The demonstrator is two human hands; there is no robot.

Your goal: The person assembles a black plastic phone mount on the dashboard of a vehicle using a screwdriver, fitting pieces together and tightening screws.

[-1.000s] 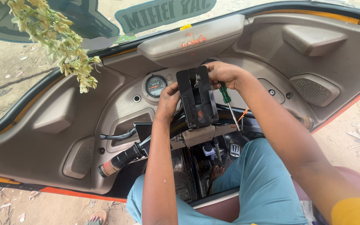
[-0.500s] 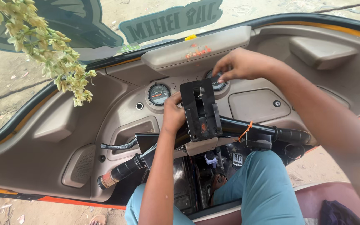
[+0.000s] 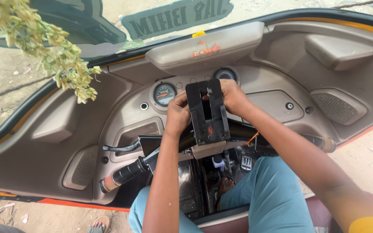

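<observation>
A black metal bracket-like panel (image 3: 207, 113) stands upright over the middle of the handlebar, in front of the grey dashboard (image 3: 264, 73). My left hand (image 3: 177, 114) grips its left edge, fingers curled around it. My right hand (image 3: 233, 97) holds its upper right edge from behind. A grey plate (image 3: 208, 149) sits at the panel's foot. Two round gauges, one on the left (image 3: 164, 93) and one on the right (image 3: 226, 74), sit just behind the hands.
The left handlebar grip (image 3: 119, 177) sticks out to the lower left, the right one (image 3: 324, 143) to the right. A pedal (image 3: 247, 163) and dark mechanism lie below between my blue-trousered knees (image 3: 268, 194). A garland of pale flowers (image 3: 52, 56) hangs at the windscreen.
My right hand came back from the dashboard area to the panel's upper right edge. The view shifted and closed in on the panel.
</observation>
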